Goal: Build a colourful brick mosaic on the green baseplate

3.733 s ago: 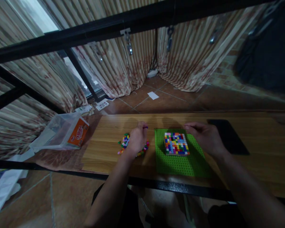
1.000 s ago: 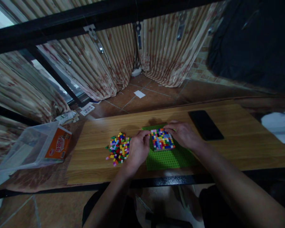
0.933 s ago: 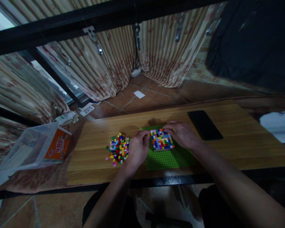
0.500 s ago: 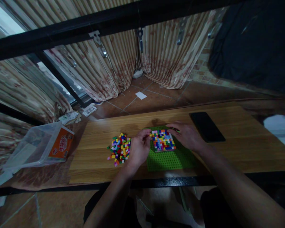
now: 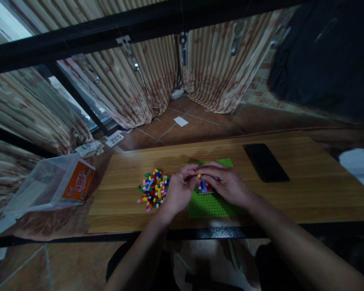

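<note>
My left hand (image 5: 179, 189) and my right hand (image 5: 230, 184) meet over a square of small multicoloured building bricks (image 5: 204, 187), hiding most of it. A tiny yellow brick (image 5: 199, 176) shows between the fingertips of both hands, which are closed together around it. The square of bricks sits on a green studded baseplate (image 5: 212, 205) on the table. Left of my left hand lies a loose heap of small bricks (image 5: 154, 190) in many colours.
A black phone (image 5: 266, 162) lies on the wooden table (image 5: 121, 182) to the right. Beyond the table's left end stands a clear plastic bin (image 5: 42, 184) with an orange label. A dark metal bar (image 5: 151, 18) crosses above, in front of curtains.
My right hand has moved left from the right edge of the brick square to meet my left hand. The yellow brick has shifted slightly right, and the hands now cover more of the square.
</note>
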Motion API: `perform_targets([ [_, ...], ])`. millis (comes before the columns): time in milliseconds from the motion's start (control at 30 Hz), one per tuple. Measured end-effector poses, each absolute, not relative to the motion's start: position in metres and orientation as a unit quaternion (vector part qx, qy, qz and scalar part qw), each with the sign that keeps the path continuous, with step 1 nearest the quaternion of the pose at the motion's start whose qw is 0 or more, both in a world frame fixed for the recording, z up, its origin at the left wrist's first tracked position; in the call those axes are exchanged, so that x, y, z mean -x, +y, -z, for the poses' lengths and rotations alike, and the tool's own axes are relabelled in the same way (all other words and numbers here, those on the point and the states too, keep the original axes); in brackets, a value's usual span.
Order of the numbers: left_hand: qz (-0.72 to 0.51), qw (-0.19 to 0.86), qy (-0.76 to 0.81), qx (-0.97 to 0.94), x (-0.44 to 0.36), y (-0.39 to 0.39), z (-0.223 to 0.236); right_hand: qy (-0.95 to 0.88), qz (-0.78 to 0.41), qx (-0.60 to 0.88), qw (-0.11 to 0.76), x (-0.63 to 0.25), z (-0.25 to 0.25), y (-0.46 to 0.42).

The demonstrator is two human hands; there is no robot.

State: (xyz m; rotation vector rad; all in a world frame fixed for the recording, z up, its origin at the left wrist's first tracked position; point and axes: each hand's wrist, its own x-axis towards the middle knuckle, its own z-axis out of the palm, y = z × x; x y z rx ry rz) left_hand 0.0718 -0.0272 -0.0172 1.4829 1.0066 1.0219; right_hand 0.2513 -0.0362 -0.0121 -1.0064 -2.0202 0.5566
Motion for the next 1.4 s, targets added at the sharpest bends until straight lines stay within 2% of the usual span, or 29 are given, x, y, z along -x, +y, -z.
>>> perform_targets([
  [400, -0.413, 0.619, 0.397, -0.538, -0.074, -0.028, 0.01, -0.773, -0.253, 0.421, 0.402, -0.249, 0.009, -0.04],
  [867, -0.42, 0.631, 0.392, -0.521, -0.075, -0.029, 0.008, -0.734, -0.284, 0.449, 0.423, -0.251, 0.008, -0.04],
  [1100, -0.453, 0.591, 0.433, -0.508, -0.069, -0.024, 0.007, -0.65, -0.226, 0.574, 0.445, -0.293, 0.013, -0.024],
  [1400, -0.437, 0.567, 0.463, -0.522, -0.069, -0.023, 0.008, -0.689, -0.192, 0.595, 0.366, -0.293, 0.023, -0.018],
])
